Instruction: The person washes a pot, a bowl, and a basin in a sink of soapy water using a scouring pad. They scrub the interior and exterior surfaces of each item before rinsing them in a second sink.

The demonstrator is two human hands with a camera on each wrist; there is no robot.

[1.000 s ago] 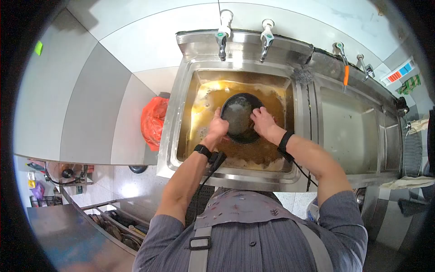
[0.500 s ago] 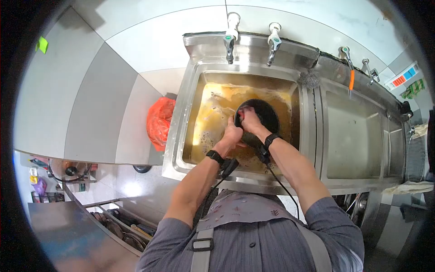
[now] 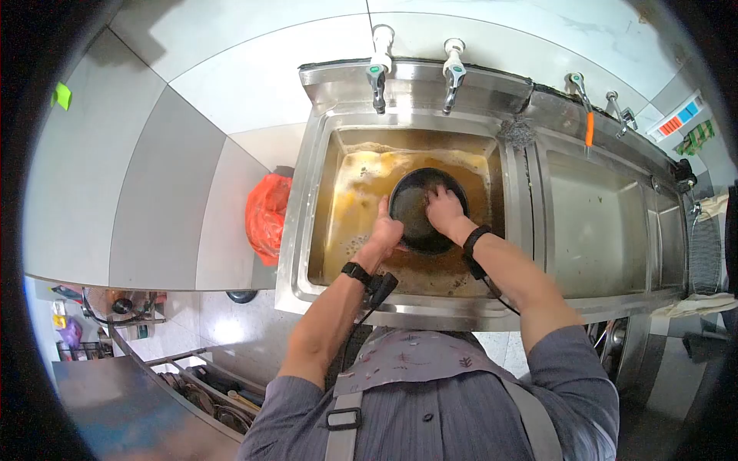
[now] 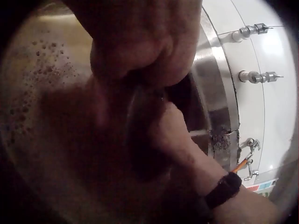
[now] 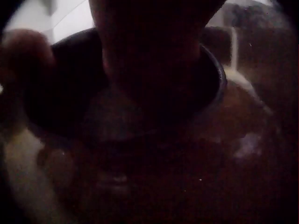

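Note:
A round black pan (image 3: 415, 228) lies tilted in the brownish, sudsy water of the left sink basin (image 3: 501, 165). At its left side my left hand (image 3: 387, 228) grips the rim, thumb pointing up along the edge and the other fingers mostly hidden below. Inside the pan, my right hand (image 3: 446, 213) bends its fingers down against the inner surface; I cannot tell whether something is under them. The right wrist view is dark, showing the pan's rim (image 5: 222, 81) curving around the right hand.
Two taps (image 3: 377, 84) rise behind the basin, with a steel wool scrubber (image 3: 516, 132) on the ledge between basins. A second basin (image 3: 592, 230) with cloudy water stands to the right. An orange plastic bag (image 3: 267, 219) sits left of the sink.
The right hand swept to the pan's left side, then back toward its middle and right. The pan shifted and tilted along with it, the left hand staying at its left edge.

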